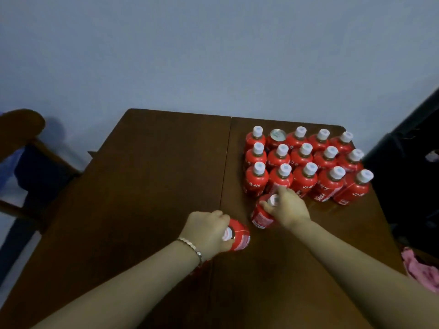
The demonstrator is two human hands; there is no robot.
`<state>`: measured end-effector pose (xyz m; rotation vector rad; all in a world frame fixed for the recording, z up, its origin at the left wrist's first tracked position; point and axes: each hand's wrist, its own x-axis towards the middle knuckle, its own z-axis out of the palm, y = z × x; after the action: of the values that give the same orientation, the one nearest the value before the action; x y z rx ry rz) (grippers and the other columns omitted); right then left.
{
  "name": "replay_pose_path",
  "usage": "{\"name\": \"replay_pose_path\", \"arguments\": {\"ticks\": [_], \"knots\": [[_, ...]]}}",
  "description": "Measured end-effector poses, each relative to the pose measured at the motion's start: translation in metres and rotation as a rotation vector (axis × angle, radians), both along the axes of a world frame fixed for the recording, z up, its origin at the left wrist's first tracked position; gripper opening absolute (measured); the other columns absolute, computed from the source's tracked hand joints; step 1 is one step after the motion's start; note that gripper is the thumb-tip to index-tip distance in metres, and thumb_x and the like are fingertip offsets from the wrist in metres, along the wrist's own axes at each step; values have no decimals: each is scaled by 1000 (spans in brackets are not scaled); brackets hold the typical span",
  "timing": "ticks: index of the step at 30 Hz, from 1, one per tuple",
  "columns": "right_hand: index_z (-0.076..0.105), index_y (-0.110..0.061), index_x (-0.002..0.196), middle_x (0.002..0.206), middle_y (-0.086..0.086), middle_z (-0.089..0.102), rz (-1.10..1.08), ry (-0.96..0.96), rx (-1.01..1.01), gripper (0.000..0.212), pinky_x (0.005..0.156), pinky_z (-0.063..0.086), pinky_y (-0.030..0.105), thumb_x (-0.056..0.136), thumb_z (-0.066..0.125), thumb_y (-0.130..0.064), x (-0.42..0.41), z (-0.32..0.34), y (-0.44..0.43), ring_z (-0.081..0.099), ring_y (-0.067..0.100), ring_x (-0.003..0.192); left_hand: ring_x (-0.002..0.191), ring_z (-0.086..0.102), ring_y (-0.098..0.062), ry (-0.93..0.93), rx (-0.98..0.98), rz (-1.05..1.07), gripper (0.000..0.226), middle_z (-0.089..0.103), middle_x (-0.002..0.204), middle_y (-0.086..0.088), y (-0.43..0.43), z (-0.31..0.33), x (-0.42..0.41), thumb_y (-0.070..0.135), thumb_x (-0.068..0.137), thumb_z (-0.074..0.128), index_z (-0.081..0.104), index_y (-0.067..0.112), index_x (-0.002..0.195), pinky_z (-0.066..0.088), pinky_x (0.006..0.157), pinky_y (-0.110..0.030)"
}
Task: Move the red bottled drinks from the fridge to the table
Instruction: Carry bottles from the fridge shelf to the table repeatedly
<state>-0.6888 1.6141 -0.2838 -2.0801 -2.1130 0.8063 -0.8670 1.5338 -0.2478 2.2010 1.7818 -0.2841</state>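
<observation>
On the dark wooden table (147, 176), several red bottles with white caps (306, 160) stand in rows at the far right, with one red can (277, 137) among them. My right hand (288, 208) grips the top of a red bottle (260, 216) that stands just in front of the rows. My left hand (207, 230) grips another red bottle (240, 238) by its cap end, left of the first and nearer to me. The fridge is out of view.
A wooden chair with a dark seat (28, 153) stands at the table's left. A dark object (408, 176) rises at the right edge. Pink cloth (420, 269) lies near the table's right corner. A pale wall is behind the table.
</observation>
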Motion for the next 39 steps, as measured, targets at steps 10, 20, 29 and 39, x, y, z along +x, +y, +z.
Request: {"name": "replay_pose_path", "arguments": {"ticks": [10, 20, 29, 39], "knots": [[52, -4, 107, 108, 13, 59, -126, 174, 23, 46, 80, 46, 38, 81, 70, -38, -37, -46, 42, 58, 31, 98, 106, 56, -18, -26, -59, -80, 50, 56, 121, 2, 46, -40, -18, 51, 88, 50, 50, 19, 127, 41, 86, -26], [45, -19, 126, 121, -6, 38, 189, 338, -25, 59, 95, 39, 16, 74, 70, -7, 19, -31, 23, 41, 8, 114, 107, 56, -17, -85, -37, -127, 47, 56, 120, 2, 56, -48, 21, 50, 87, 51, 52, 20, 124, 39, 86, -27], [26, -26, 145, 148, -8, 32, 292, 34, -163, 95, 106, 35, 28, 67, 80, -29, 72, -50, -16, 39, 19, 132, 106, 56, -26, -157, 21, -269, 48, 56, 118, -5, 74, -37, 108, 44, 87, 55, 49, 16, 126, 40, 80, -34], [47, -17, 126, 128, 3, 55, -353, 381, 11, 78, 95, 47, 35, 60, 87, -22, 107, -69, 24, 56, 23, 115, 104, 54, -33, -111, 142, -90, 31, 52, 114, -13, 119, -71, 147, 27, 85, 64, 59, 6, 107, 42, 72, -37]]}}
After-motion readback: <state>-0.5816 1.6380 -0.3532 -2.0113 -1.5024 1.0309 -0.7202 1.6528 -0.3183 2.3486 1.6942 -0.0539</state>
